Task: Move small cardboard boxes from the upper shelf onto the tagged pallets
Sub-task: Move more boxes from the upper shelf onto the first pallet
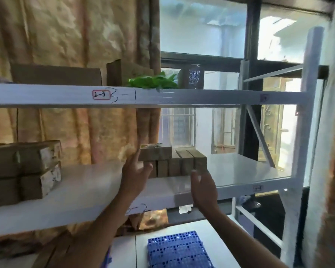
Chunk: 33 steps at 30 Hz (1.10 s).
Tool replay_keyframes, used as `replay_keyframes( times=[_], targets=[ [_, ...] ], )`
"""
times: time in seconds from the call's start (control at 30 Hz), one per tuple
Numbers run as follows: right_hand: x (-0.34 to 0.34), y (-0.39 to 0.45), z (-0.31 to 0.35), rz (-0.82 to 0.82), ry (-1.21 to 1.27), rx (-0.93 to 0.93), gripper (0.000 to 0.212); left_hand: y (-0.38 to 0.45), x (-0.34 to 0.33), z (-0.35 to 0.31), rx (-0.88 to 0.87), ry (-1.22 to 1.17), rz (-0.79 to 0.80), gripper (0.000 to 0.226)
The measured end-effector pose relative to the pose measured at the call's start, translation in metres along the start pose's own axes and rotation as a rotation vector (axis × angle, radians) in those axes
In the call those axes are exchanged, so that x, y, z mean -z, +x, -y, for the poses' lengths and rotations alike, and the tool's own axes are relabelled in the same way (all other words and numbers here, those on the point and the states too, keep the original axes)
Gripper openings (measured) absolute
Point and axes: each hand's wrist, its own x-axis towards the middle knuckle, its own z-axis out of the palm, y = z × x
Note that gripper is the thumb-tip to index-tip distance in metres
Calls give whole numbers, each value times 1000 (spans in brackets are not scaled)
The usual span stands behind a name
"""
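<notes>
Boxes [172, 163] sit in a small cluster on the white shelf [97, 182]: several stand upright side by side, and one lies flat across the left ones. My left hand [135, 175] is up at the cluster's left end, fingers straight and spread, fingertips touching the flat top box, thumb out toward the row beneath. My right hand [203, 187] is just at the right end of the row, fingers relaxed and open, holding nothing (whether it touches the cardboard I cannot tell). Nothing is lifted yet. Below, the blue pallet [178, 250] shows no box on the part I can see, so I judge the job barely begun. Bigger cartons [27, 169] are stacked at the shelf's left end.
</notes>
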Motion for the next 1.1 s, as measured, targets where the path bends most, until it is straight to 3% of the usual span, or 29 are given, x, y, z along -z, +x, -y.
replay_keyframes(
  times=[0.1,0.23,0.33,0.43,0.5,0.57,0.63,0.73,0.87,1.0,1.1],
  targets=[
    [-9,46,-30,-133,-36,45,31,36,-4,35,-75,311,-17,84],
    [-12,103,-70,-145,-72,-138,61,83,-9,70,-248,648,-1,98],
    [-17,133,-85,-47,11,-243,63,110,-10,81,-378,683,87,88],
    [-21,145,-91,69,91,-327,66,116,-4,85,-443,505,25,70],
    [-22,148,-94,117,117,-327,71,110,0,88,-316,346,-127,68],
    [-23,149,-97,193,159,-322,81,101,1,94,-50,190,-261,69],
    [-26,153,-94,256,168,-326,86,101,3,96,226,64,-292,77],
    [-34,158,-88,221,126,-316,74,104,10,101,471,66,-262,81],
    [-47,163,-90,223,41,-301,68,101,6,106,569,225,-20,88],
    [-49,163,-95,241,28,-276,71,108,-1,109,534,168,33,101],
    [-49,163,-96,235,40,-269,67,114,-5,112,588,53,40,87]
  ],
)
